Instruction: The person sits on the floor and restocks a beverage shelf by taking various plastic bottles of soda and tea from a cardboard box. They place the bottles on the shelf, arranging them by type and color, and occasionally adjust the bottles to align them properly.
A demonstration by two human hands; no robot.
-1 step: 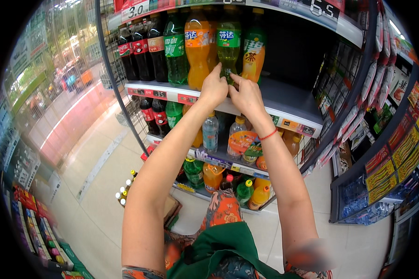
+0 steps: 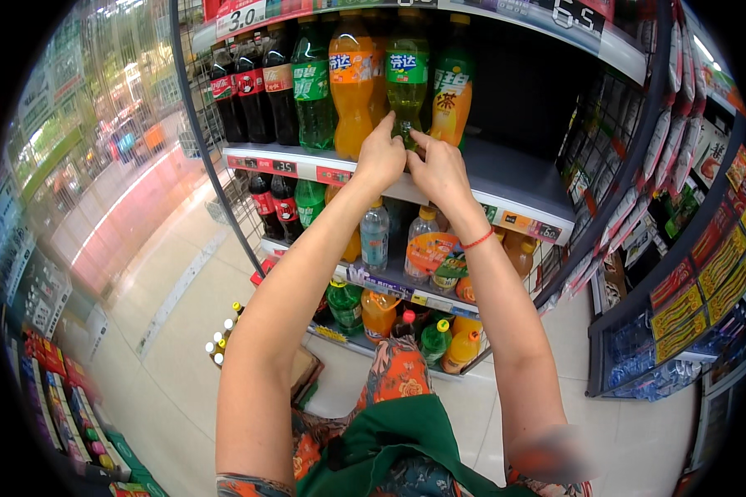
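Note:
Both hands are at the base of a yellow-green soda bottle standing at the front of a store shelf. My left hand has its index finger and thumb against the bottle's lower left side. From the other side, my right hand presses thumb and index finger to the base; its remaining fingers are curled. An orange soda bottle stands to the left of it, and a green-topped bottle of amber drink to the right. Farther left are a green soda bottle and several dark cola bottles.
The shelf's white front edge runs below my hands. Lower shelves carry more drinks, including a clear bottle. Wire mesh closes the shelf's right side, with hanging packets beyond. Several white-capped bottles stand low at left.

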